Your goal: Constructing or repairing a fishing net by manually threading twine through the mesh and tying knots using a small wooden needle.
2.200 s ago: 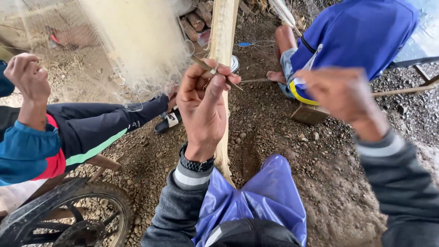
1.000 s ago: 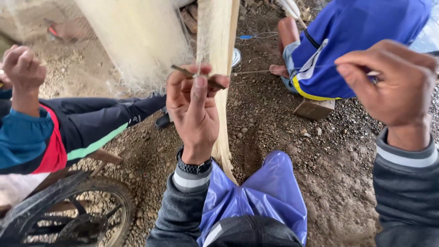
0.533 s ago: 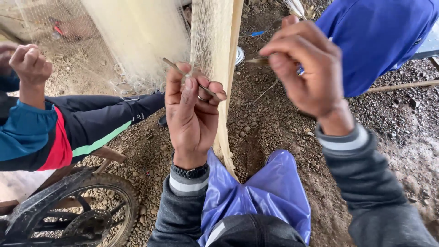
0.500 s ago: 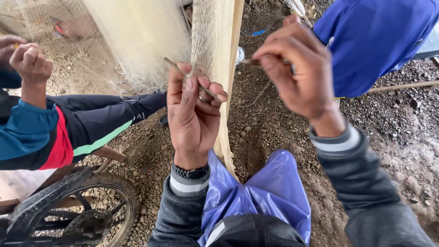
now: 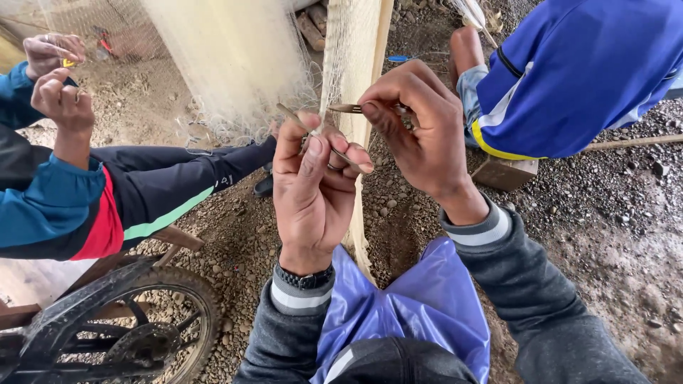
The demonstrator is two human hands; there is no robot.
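My left hand point(image 5: 313, 192) is raised in front of me, fingers closed on a thin wooden stick point(image 5: 292, 115) and a fold of the pale fishing net point(image 5: 352, 50) that hangs down the middle of the view. My right hand point(image 5: 420, 131) is close beside it, pinching a small flat netting needle point(image 5: 348, 108) whose tip points left into the net at my left fingertips. Both hands almost touch. I wear a dark grey jacket and a wristwatch point(image 5: 304, 279) on the left wrist.
A person in teal and red point(image 5: 67, 206) sits at left, both hands raised on a second sheet of net point(image 5: 228, 64). Another person in a blue shirt point(image 5: 569, 71) sits at the upper right. A small black wheel point(image 5: 153, 334) stands at the lower left. Blue plastic point(image 5: 398, 306) covers my lap. Gravel ground lies below.
My right hand swung in from the far right to the net and now holds the needle at my left fingertips. My left hand stayed on the net and stick.
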